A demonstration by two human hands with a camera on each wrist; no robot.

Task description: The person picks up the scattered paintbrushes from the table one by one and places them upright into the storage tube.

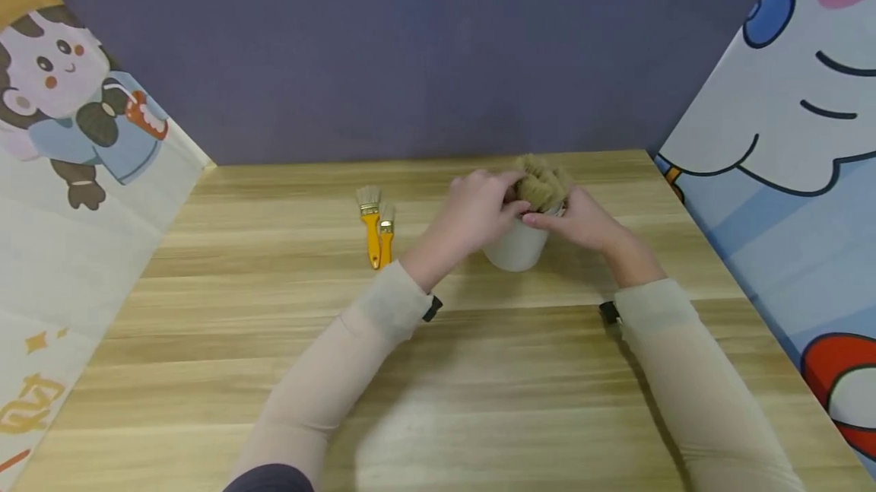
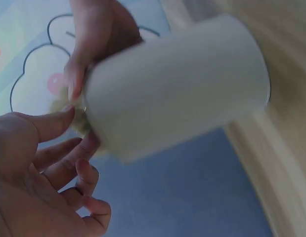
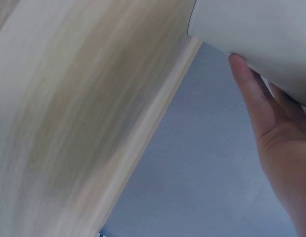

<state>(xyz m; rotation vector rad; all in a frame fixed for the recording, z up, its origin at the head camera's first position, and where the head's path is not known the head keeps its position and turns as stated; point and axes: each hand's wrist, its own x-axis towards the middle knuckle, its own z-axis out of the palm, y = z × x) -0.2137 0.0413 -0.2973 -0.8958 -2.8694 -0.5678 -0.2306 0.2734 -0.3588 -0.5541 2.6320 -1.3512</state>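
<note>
A white cylindrical container (image 1: 515, 247) stands on the wooden table in the head view, with tan, fuzzy, crumpled material (image 1: 542, 182) bulging from its top. My left hand (image 1: 479, 207) pinches the near left side of this material at the rim. My right hand (image 1: 582, 220) grips the container's upper edge from the right, thumb toward the front. The left wrist view shows the container's smooth side (image 2: 177, 91) and my left thumb and fingers at its mouth, where they partly hide the tan material. In the right wrist view, fingertips of my right hand (image 3: 279, 118) touch the container wall.
Two paint brushes with yellow handles, a wider one (image 1: 371, 230) and a narrower one (image 1: 386, 230), lie left of the container. A dark blue-grey panel (image 1: 424, 58) rises behind the table (image 1: 274, 355). Printed cartoon panels flank both sides.
</note>
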